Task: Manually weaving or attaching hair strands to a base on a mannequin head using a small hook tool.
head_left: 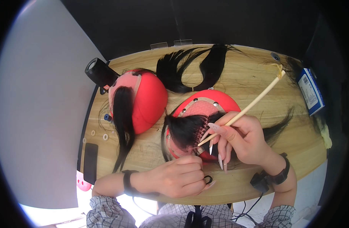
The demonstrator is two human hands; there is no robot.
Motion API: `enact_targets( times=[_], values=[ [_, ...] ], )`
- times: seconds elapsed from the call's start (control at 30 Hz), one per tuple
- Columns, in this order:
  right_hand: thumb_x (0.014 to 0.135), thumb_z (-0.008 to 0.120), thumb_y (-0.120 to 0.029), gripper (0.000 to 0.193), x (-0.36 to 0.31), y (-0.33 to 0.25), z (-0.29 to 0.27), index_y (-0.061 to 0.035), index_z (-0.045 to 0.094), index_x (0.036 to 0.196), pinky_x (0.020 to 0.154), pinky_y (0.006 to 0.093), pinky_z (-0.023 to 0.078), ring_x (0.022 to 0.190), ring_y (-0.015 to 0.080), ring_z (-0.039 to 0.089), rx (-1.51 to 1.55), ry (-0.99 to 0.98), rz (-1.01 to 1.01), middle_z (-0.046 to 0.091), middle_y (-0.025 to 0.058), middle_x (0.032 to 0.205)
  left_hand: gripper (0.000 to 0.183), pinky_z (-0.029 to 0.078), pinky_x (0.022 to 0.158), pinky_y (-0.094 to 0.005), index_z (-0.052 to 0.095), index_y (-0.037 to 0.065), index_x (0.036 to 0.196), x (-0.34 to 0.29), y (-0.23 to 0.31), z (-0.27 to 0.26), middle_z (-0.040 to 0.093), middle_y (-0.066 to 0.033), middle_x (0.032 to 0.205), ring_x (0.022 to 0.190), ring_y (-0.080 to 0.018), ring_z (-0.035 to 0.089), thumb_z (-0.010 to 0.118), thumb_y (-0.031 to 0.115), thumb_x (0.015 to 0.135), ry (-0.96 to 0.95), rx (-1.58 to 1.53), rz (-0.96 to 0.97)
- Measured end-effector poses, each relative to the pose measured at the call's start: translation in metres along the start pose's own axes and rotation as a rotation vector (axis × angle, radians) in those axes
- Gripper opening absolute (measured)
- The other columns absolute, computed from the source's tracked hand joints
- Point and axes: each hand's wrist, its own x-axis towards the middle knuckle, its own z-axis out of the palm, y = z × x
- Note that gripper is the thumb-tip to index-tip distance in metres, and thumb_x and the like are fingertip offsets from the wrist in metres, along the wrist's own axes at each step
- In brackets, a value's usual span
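My right hand (244, 138) grips a long pale wooden needle tool (254, 102), its tip on the lace cap of a red head form (208, 104) in the middle of the wooden table (250, 81). Black hair (186, 129) hangs from that cap toward me. Just in front of the form, my left hand (178, 176) is closed, pinching a thin strand of black hair with a small loop (208, 179) by its fingers. A second red head form (147, 100) with a black hair strip (123, 121) stands to the left.
Loose black hair bundles (197, 68) lie at the table's back. A black cylinder device (100, 74) sits at the back left corner, a blue and white box (310, 91) at the right edge, a dark flat slab (90, 162) at the left front. Both wrists wear black bands.
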Motion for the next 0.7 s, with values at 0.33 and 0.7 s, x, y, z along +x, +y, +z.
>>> enact_targets(
  times=[0.33, 0.7],
  values=[
    [0.101, 0.048, -0.004, 0.018, 0.0005, 0.002, -0.0027, 0.0091, 0.059, 0.107, 0.051, 0.0221, 0.055, 0.062, 0.0116, 0.066, -0.015, -0.035, -0.046, 0.065, 0.0136, 0.086, 0.012, 0.054, 0.076, -0.0344, 0.06, 0.001, 0.074, -0.0009, -0.0006, 0.0026, 0.051, -0.0048, 0.068, 0.066, -0.0199, 0.058, 0.071, 0.002, 0.078, -0.009, 0.038, -0.02],
    [0.1, 0.051, -0.003, 0.019, -0.0001, 0.0022, -0.0054, 0.0101, 0.06, 0.109, 0.052, 0.0228, 0.056, 0.063, 0.0136, 0.067, 0.007, -0.033, -0.067, 0.067, 0.0156, 0.088, 0.014, 0.053, 0.074, -0.033, 0.06, 0.002, 0.074, -0.0005, -0.0003, 0.0016, 0.051, -0.0037, 0.068, 0.066, -0.0192, 0.058, 0.073, 0.002, 0.077, 0.017, 0.056, -0.009]
  ],
)
